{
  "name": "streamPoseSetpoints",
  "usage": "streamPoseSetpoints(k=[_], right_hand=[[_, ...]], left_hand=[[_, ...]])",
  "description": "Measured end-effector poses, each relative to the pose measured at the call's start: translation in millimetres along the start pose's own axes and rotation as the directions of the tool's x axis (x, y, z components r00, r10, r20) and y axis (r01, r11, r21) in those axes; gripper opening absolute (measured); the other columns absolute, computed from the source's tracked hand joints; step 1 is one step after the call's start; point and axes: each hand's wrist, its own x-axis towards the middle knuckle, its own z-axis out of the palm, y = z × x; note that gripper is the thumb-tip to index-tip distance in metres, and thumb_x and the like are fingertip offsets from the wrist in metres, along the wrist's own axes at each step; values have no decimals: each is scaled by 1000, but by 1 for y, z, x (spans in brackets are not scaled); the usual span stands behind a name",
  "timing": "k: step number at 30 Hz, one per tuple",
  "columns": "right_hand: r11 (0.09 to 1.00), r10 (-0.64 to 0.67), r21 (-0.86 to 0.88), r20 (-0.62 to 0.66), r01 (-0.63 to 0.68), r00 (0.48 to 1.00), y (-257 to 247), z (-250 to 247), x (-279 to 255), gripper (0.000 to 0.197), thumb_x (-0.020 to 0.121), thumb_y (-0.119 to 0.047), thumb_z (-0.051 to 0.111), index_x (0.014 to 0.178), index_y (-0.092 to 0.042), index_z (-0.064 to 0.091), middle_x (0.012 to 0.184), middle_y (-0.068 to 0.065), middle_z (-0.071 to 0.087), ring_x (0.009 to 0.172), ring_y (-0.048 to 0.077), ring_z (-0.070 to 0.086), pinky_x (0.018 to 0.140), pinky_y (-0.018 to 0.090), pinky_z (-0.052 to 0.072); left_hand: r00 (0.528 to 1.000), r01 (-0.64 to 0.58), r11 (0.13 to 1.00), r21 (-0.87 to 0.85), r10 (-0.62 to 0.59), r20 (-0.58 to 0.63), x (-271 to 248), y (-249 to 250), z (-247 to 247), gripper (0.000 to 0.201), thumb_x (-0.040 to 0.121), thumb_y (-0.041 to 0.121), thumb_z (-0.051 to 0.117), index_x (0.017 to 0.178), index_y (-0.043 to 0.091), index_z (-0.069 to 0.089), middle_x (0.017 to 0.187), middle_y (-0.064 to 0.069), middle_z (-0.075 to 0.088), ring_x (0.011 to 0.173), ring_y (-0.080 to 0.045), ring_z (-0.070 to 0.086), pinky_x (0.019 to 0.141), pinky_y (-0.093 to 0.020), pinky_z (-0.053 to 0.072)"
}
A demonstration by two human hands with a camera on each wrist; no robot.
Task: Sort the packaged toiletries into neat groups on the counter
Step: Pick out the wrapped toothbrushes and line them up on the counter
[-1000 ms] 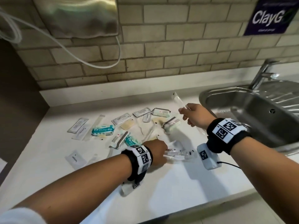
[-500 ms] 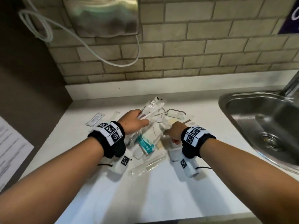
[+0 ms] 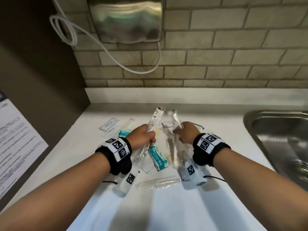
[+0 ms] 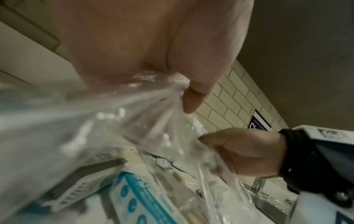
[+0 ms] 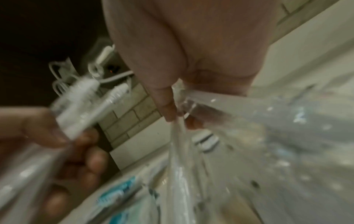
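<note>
My left hand [image 3: 144,135] grips a bunch of clear-wrapped toothbrushes [image 3: 155,120] that stick up and away from me. My right hand [image 3: 184,133] pinches another clear-wrapped packet [image 3: 175,120], held upright beside them. Both hover over a loose pile on the white counter [image 3: 166,210]. In the pile lie a teal toothpaste box [image 3: 157,158], a second teal pack [image 3: 124,132] and white sachets [image 3: 109,125]. A clear-wrapped comb [image 3: 158,183] lies nearer me. The left wrist view shows my fingers [image 4: 191,103] bunching the clear plastic [image 4: 134,109]. The right wrist view shows my thumb [image 5: 165,106] on thin wrapping [image 5: 179,144].
A steel sink [image 3: 275,130] is sunk into the counter on the right. A steel hand dryer [image 3: 126,19] with a looping white cable [image 3: 116,55] hangs on the brick wall. A printed sheet [image 3: 16,144] hangs on the dark wall at the left.
My right hand came back from beside the sink to the pile and lifted a clear packet. My left hand rose with the wrapped toothbrushes. My head turned left.
</note>
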Motion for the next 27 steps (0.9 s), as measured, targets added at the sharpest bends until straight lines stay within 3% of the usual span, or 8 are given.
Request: streamPoseSetpoints(k=[2,7,10,13,16,18,21,27], right_hand=[[976,-100,190,-48,107,994,-12,-14,-9,10,91,-12,59,88,-6,53,65,6,54,43,12,52,38,18,40],[851,-228,478,-35,217,973,-33,-36,-23,13,95,-12,52,90,0,57,79,11,56,63,22,53,59,33,45],[830,-213,518,-46,206,976,-28,-43,-27,30,96,-14,46,111,8,58,92,18,62,75,29,59,64,35,50],[828,-167,533,-58,172,984,-18,-50,-31,32,99,-16,42,121,3,55,93,12,63,78,26,60,60,31,49],[872,-139,465,-62,152,988,-6,-54,-36,31,99,-20,41,123,-3,52,106,8,62,96,23,61,78,31,48],[888,-143,436,-48,150,989,4,-58,-38,32,99,-25,43,123,-8,54,119,8,60,107,21,57,88,31,43],[941,-105,325,16,95,994,24,-71,-39,36,96,-40,49,122,-16,53,119,-2,54,103,15,50,95,36,40],[973,-41,226,22,36,999,43,-82,-25,34,87,-28,67,117,-15,55,103,2,59,77,11,57,63,25,48]], left_hand=[[1000,3,996,-87,-4,-16,7,6,8,29,92,20,52,118,7,50,91,-5,66,76,-20,64,74,-40,57],[988,-127,977,-172,139,61,19,38,33,39,86,32,66,122,25,52,112,-5,70,100,-24,69,90,-48,54],[965,-232,942,-244,255,66,22,55,53,29,91,17,61,118,28,56,110,-4,68,98,-21,67,86,-36,56],[950,-270,923,-272,302,79,25,61,72,36,88,13,63,121,25,55,104,-4,69,91,-21,67,79,-41,55],[947,-282,925,-253,311,79,27,58,85,45,83,11,70,124,21,54,96,-8,70,85,-28,68,75,-46,55],[959,-259,939,-227,279,58,29,56,88,56,75,17,75,126,19,52,104,-10,70,92,-30,69,86,-51,54],[975,-216,961,-171,222,18,35,51,83,68,65,34,79,124,20,50,110,-5,70,96,-27,70,90,-53,52],[984,-159,980,-119,146,-106,38,37,48,61,69,35,79,122,26,50,112,1,69,99,-22,68,93,-50,51]])
